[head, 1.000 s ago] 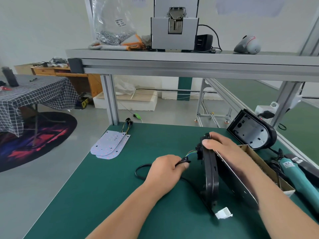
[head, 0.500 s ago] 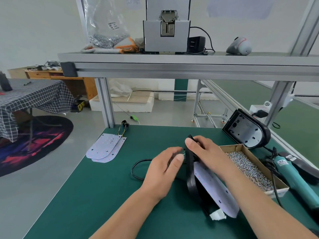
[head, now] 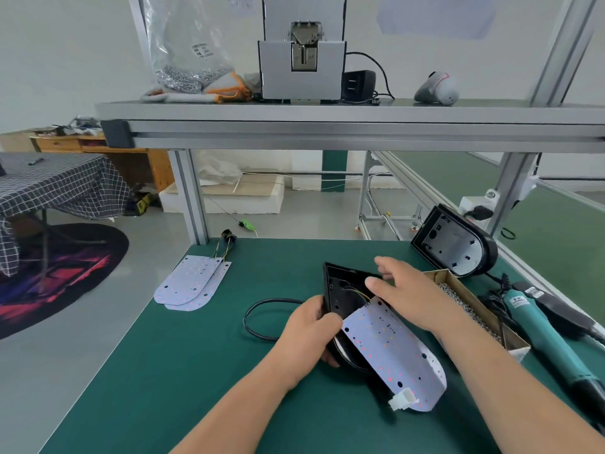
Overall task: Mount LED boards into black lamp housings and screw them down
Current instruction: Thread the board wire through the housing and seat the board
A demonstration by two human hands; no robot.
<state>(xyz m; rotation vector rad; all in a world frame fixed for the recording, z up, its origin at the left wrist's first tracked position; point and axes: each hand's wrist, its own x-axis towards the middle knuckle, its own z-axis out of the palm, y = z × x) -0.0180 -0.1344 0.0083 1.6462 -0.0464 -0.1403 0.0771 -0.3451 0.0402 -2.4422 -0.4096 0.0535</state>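
A black lamp housing (head: 340, 291) lies open side up on the green mat, tilted toward me. A white LED board (head: 393, 352) sits askew across it, its near end with a white connector (head: 403, 398) sticking out past the housing. My left hand (head: 311, 335) grips the housing's left rim. Over the far end of the board, my right hand (head: 409, 296) rests with fingers relaxed. A black cable (head: 258, 309) loops out to the left of the housing.
Two spare LED boards (head: 191, 285) with wires lie at the far left of the mat. A second black housing (head: 455, 244) leans at the far right. A cardboard box of screws (head: 471, 309) and a teal electric screwdriver (head: 546, 335) lie right.
The housing went from standing on edge to lying open side up. My left hand let go of the cable and took the housing's rim; the board now shows face up.
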